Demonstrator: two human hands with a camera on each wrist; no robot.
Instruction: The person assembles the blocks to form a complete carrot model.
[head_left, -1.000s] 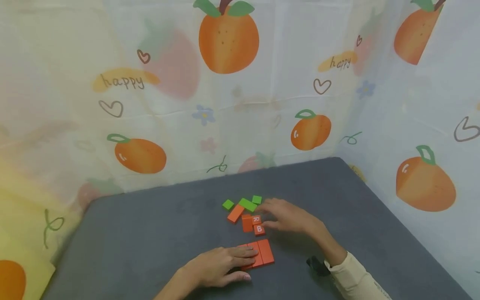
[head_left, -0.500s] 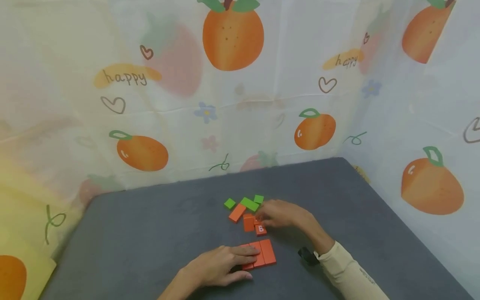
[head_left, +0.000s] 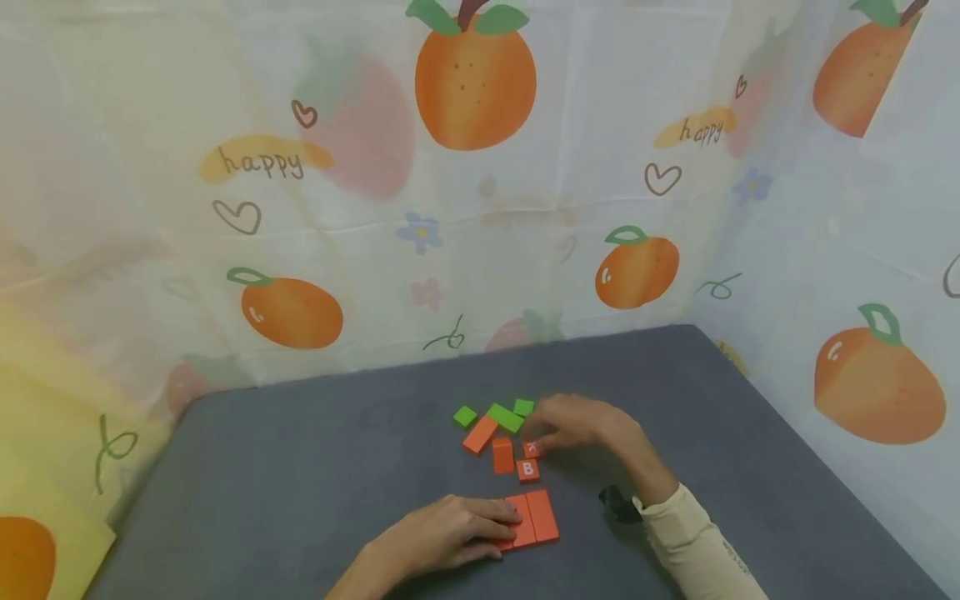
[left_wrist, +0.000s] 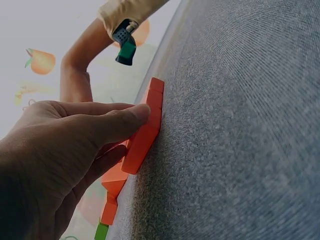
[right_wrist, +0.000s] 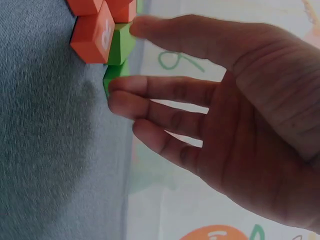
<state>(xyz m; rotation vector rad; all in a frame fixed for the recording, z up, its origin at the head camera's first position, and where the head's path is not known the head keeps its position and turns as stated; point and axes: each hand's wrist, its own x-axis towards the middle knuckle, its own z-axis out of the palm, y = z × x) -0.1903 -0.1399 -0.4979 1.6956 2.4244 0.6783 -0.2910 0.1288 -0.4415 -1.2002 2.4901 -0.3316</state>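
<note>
The left wrist view caught the left hand (left_wrist: 60, 147) with thumb and fingers pinching one end of a row of orange-red blocks (left_wrist: 142, 147) that lay on the grey tabletop (left_wrist: 240, 130). If that grip squeezed unevenly, the row would probably skew or part at its seams. The right hand (head_left: 576, 422) held nothing, its thumb spread away from the fingers, which hung close by a lettered block (head_left: 531, 449); whether any tip touched it, I could not tell. The likeliest mishap was there: the neighbours lay so close that a thumb sweeping in low could have nudged the B block (head_left: 528, 471) or, on the far side, pushed the green oblong block (head_left: 505, 418) askew. The row looked smooth, flat-topped and crisp-edged, its pieces side by side with thin joints. The lettered block was the same orange-red, its white character partly covered by the hand, while the B block showed its letter plainly. Left of that pair lay a plain orange block (head_left: 503, 456), then a slanted orange block (head_left: 480, 435) and, outermost, a small green block (head_left: 465, 417).
</note>
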